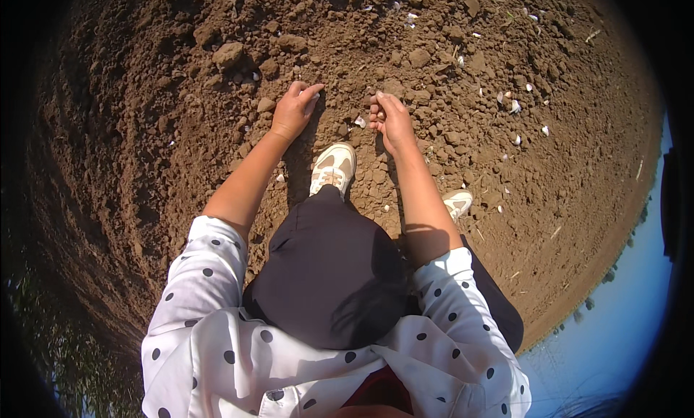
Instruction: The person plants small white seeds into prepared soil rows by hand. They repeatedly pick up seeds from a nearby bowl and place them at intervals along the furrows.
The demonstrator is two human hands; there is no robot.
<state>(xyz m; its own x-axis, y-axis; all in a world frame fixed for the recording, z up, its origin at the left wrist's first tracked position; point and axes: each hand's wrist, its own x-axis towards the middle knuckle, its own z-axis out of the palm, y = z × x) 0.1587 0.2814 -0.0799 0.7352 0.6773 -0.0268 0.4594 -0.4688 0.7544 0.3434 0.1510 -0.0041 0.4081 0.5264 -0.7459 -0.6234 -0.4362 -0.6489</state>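
My left hand is low over loose brown soil, its fingers curled and one reaching to the right. A small whitish piece, apparently a garlic clove, shows under those fingers. Across from it, my right hand has thumb and forefinger brought together and the other fingers bent. Whether anything sits in that pinch is too small to tell. A pale garlic clove lies on the soil just left of my right hand. Another clove rests beyond my left hand.
Several cloves are scattered at the right, including a white one. Earth clods, such as a large one, dot the ground. My left shoe stands between my hands; my right shoe is farther right. Green plants border the lower left.
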